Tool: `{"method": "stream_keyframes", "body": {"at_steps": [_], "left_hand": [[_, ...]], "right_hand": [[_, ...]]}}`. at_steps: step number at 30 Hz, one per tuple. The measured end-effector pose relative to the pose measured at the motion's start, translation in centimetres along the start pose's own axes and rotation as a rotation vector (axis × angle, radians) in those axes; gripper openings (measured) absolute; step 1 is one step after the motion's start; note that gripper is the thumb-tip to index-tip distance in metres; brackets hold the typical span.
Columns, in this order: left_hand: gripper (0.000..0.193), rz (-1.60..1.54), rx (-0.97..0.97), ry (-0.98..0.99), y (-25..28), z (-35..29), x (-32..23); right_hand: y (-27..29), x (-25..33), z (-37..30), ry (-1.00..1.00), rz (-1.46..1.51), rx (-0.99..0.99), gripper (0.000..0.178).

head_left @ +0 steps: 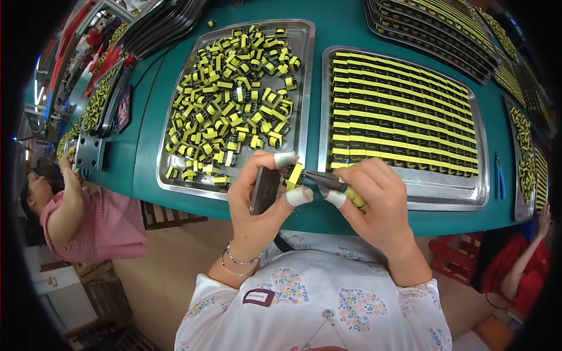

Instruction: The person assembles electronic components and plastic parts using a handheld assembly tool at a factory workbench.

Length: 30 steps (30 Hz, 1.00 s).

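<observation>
My left hand [249,202] pinches a small yellow-taped transformer [295,175] between thumb and forefinger, both wrapped in white tape. A dark flat rectangular block [266,190] is also held in that palm. In my right hand [377,196] is a pair of pliers [325,179] with yellow-wrapped handles, its dark jaws at the transformer's side. Whether the jaws grip a part of it is too small to tell. Just beyond my left hand, a metal tray [307,76] holds a loose heap of similar transformers. Beyond my right hand, another tray [486,175] holds them in tight, even rows.
Stacked trays [433,35] of transformers rise at the far right, and dark trays [164,29] are piled far left. Blue-handled pliers [500,178] lie right of the row-filled tray on the green tabletop [146,134]. One person [88,216] sits left, another [515,257] right.
</observation>
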<state>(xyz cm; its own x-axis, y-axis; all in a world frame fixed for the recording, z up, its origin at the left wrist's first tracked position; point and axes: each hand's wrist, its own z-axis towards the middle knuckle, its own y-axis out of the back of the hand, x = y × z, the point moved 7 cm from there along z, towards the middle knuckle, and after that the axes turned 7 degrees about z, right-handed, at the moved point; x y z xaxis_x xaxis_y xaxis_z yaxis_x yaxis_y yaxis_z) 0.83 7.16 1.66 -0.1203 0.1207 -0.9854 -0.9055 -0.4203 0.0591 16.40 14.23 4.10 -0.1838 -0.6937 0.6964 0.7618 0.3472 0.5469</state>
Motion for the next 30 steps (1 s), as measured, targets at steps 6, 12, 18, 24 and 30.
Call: {"method": "stream_keyframes", "body": {"at_steps": [6,12,18,24,30], "left_hand": [[0.048,-0.008,-0.083,-0.144,-1.0,-0.1,-0.2],[0.046,0.129,-0.232,-0.097,0.9,-0.5,1.5],[0.051,-0.087,-0.085,-0.079,-0.4,-0.3,3.0],[0.048,-0.095,-0.074,-0.088,-4.4,-2.5,-0.8],[0.061,0.067,-0.077,-0.190,-4.5,-2.1,-1.7]], "right_hand": [[0.8,0.3,-0.6,0.002,-0.098,-0.034,0.028],[1.4,-0.6,-1.2,0.067,0.033,-0.198,0.027],[1.7,-1.0,-2.7,0.045,0.338,-0.332,0.028],[1.4,-1.1,-3.0,-0.043,0.734,-0.238,0.038],[1.5,-0.8,-3.4,-0.106,1.016,-0.186,0.041]]}}
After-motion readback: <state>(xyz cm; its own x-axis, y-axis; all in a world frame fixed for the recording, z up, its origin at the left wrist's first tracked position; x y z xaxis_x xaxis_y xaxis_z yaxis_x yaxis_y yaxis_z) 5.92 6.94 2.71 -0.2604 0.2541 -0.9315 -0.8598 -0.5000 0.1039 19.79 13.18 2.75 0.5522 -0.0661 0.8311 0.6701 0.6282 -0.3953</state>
